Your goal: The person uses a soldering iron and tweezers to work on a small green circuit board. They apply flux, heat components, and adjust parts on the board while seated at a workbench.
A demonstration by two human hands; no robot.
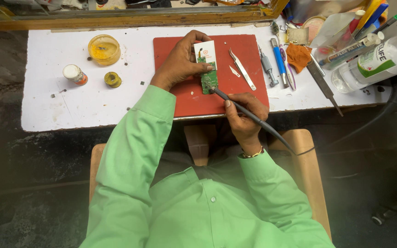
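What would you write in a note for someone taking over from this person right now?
Left hand: pressing the green circuit board flat on the red mat; a white card lies at the board's far end.
Right hand: gripping the soldering iron like a pen, its tip at the board's near right edge.
Nearby: tweezers on the mat, screwdrivers just right of it, solder spool and yellow dish to the left.
Done: board laid out and steadied.
Left: the work at the tip looks under way; the pictures cannot show whether any joint is finished.
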